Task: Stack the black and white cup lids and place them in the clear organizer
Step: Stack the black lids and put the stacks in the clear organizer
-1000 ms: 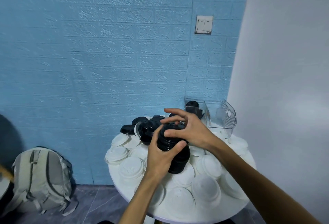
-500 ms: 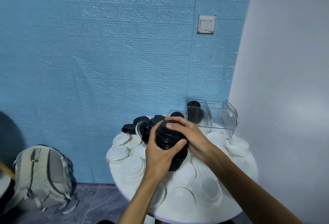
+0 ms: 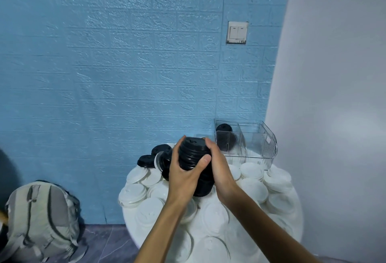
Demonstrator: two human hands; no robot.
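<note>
Both hands have closed in since a moment ago: the right hand [image 3: 219,168], which hovered with fingers spread over the top, now wraps the far side of the stack of black lids [image 3: 193,158], while the left hand [image 3: 183,176] curls round its near side, thumb across the front. Held tilted above the round desk [image 3: 292,210] strewn with white lids [image 3: 253,189], the stack sits just short of the clear organizer [image 3: 259,141], which holds more black lids in its left compartment
</note>
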